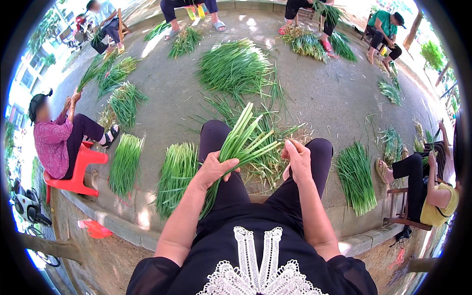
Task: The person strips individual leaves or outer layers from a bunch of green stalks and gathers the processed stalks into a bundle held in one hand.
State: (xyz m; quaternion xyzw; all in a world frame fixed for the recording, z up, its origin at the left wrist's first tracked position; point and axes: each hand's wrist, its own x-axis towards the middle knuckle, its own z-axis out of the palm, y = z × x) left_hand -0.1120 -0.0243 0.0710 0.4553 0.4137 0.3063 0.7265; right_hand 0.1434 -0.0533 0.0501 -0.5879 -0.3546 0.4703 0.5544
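My left hand [215,169] is closed round a bunch of long green chives [246,142]. The pale stem ends fan out up and to the right, while the leaves trail down past my left thigh. Just right of those stem ends is my right hand [299,160], its fingers pinched together above my right knee; what they hold, if anything, is too small to make out. Loose leaves and straw-coloured trimmings [265,174] lie on the ground between my knees. A neat pile of chives [177,169] rests beside my left leg.
A large green heap [233,66] lies ahead on the concrete. More chives [356,177] lie at right, another row [126,160] at left. A person on a red plastic stool [78,169] sits left; another sits right on a wooden chair [405,214]. Several people sit farther off.
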